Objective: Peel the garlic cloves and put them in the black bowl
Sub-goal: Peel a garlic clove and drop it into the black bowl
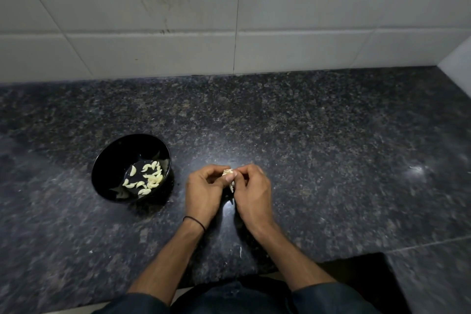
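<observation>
Left hand [204, 187] and right hand [251, 190] together, pinched on small pale garlic clove [227, 172]; round black bowl [131, 168] of peeled cloves at 9 o'clock on dark speckled granite desk [318, 148].

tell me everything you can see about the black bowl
The black bowl is round, glossy and deep, standing upright on the dark speckled countertop, to the left of both hands and apart from them. Many pale peeled garlic cloves lie on its bottom, mostly toward the right side. Nothing else touches it.
</observation>
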`<state>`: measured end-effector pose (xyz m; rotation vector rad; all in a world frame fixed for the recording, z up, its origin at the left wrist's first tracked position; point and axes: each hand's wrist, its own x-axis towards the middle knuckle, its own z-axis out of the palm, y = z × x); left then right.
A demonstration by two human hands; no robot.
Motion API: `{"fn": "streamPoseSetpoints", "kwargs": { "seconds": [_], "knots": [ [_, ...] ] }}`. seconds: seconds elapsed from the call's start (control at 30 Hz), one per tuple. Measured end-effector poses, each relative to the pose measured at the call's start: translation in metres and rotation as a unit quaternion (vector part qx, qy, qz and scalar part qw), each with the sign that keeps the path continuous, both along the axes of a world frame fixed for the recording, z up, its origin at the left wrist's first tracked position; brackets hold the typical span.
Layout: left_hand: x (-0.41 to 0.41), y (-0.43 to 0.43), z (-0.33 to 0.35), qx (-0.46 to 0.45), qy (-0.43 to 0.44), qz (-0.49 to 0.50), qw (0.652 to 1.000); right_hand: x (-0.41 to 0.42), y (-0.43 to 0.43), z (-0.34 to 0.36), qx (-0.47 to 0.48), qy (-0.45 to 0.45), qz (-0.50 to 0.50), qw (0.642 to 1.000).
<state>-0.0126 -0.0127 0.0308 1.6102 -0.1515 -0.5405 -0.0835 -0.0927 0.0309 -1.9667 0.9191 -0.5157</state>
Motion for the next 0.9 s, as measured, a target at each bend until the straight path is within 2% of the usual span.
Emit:
{"fn": "streamPoseSetpoints", "kwargs": {
  "seconds": [0.2, 0.33, 0.5, 0.73, 0.8, 0.9],
  "knots": [
    [0.000, 0.001, 0.002, 0.007, -0.005, -0.009, 1.000, -0.002, 0.002, 0.005, -0.011, 0.012, 0.001, 1.000],
    [0.000, 0.005, 0.002, 0.026, -0.029, -0.032, 0.999, -0.004, 0.002, 0.012, -0.028, 0.049, 0.044, 0.997],
    [-0.002, 0.011, 0.005, 0.112, -0.164, -0.058, 0.978, -0.003, 0.003, 0.016, -0.059, 0.111, 0.069, 0.990],
    [-0.004, 0.015, 0.005, 0.172, -0.313, -0.078, 0.931, 0.000, 0.007, 0.022, -0.089, 0.180, 0.082, 0.976],
    [-0.005, 0.015, 0.007, 0.179, -0.303, -0.073, 0.933, 0.002, 0.008, 0.022, -0.109, 0.202, 0.083, 0.970],
    [-0.007, 0.014, 0.008, 0.180, -0.204, -0.068, 0.960, 0.003, 0.011, 0.019, -0.131, 0.219, 0.077, 0.964]
  ]
}}
